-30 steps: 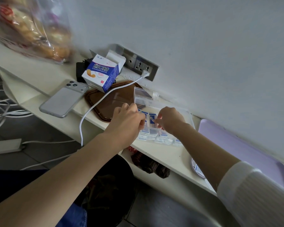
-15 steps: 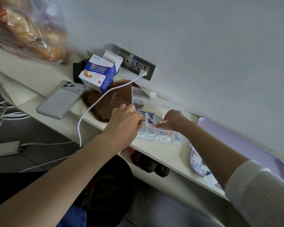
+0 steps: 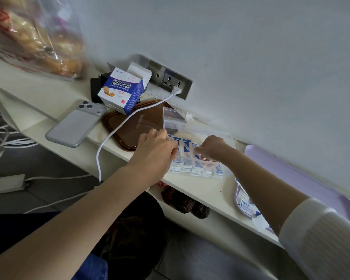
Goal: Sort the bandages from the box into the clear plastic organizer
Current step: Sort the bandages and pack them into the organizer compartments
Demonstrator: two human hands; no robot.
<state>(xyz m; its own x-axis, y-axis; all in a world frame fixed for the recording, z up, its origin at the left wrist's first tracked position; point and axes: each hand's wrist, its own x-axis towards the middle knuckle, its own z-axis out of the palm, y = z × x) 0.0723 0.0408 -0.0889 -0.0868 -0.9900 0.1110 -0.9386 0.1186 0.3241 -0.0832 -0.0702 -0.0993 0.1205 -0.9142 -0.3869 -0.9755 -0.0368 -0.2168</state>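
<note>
Fingers of the left hand gripped the clear plastic organizer's left edge; right hand fingers pinched a bandage inside it; bandage box stood beyond its left end.

Both hands on the clear organizer with bandages, open box behind

A pale grey wall filled the upper half, softly and evenly lit. A steel socket panel sat in it at 12 o'clock. The cream worktop ran diagonally below, with a lower shelf beneath it. Dark floor showed at 6 o'clock, and a white power strip lay at 9 o'clock.
</note>
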